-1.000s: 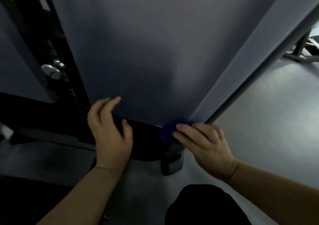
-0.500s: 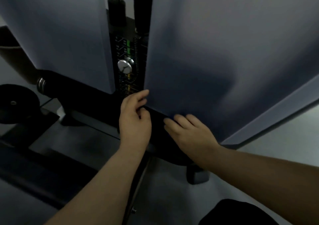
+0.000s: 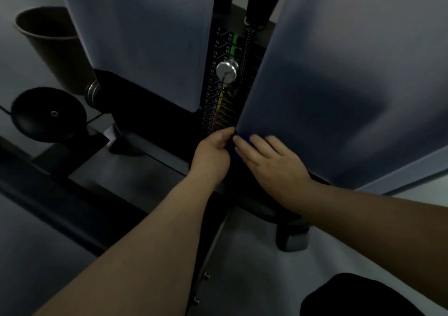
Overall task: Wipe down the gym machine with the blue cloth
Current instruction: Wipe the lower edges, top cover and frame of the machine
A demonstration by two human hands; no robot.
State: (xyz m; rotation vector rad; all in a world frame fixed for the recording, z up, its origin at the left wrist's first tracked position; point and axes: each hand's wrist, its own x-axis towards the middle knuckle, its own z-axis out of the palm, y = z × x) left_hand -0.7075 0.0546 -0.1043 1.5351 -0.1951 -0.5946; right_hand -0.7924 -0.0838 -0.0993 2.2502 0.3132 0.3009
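From the head camera I see both hands meeting at the bottom edge of the gym machine [image 3: 339, 73], right under the weight stack [image 3: 224, 102]. My left hand [image 3: 213, 152] has its fingers curled in toward the gap, and they seem to pinch the dark edge of the blue cloth [image 3: 242, 139], though I cannot tell that for sure. My right hand [image 3: 271, 158] lies flat with straight fingers pressed side by side on the cloth, which shows only as a small blue patch between the two hands, tucked against the lower corner of the right grey panel.

Around them: a second grey panel [image 3: 145, 44] stands at eleven o'clock, and the silver selector pin [image 3: 227, 71] sits in the stack at twelve o'clock above the hands. A brown cup-shaped holder [image 3: 55, 49] is far out at ten o'clock, with a black round disc [image 3: 48, 114] just below it at nine. A black foot [image 3: 292, 237] of the frame stands at five o'clock.

The stack carries a column of small numbers beside green, yellow and red marks; they are too blurred for me to read.
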